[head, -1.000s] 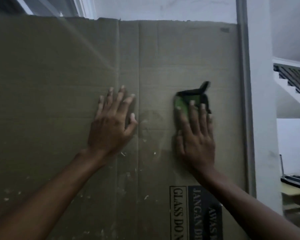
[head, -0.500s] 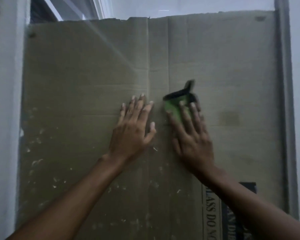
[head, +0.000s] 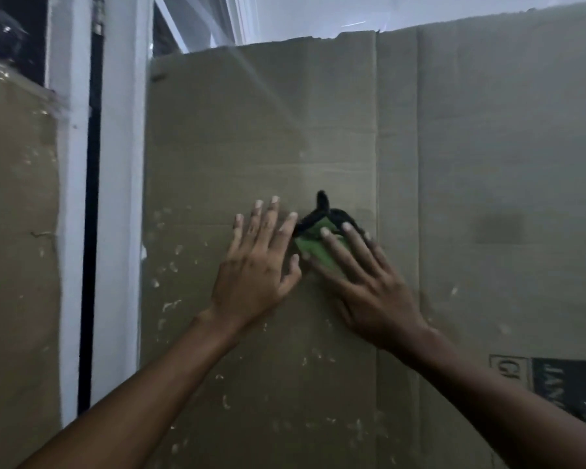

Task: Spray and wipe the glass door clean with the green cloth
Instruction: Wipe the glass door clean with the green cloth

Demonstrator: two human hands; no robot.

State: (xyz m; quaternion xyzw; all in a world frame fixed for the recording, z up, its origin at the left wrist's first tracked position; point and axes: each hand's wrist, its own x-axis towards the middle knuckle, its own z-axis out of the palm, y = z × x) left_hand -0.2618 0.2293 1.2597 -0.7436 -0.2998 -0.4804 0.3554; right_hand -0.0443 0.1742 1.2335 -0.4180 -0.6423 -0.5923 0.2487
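hands: left (head: 257, 265) flat on glass door (head: 251, 130) | right (head: 362, 279) pressing green cloth (head: 318, 247)

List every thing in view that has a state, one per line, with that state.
left hand: open, fingers straight, flat against the glass door
right hand: open, straight fingers pressing the green cloth
green cloth: bunched, pinned to the glass under the fingers
glass door: upright, speckled with pale spots on its left and lower parts
cardboard sheet: flat behind the glass, creased, top edge ragged
door frame: white, upright
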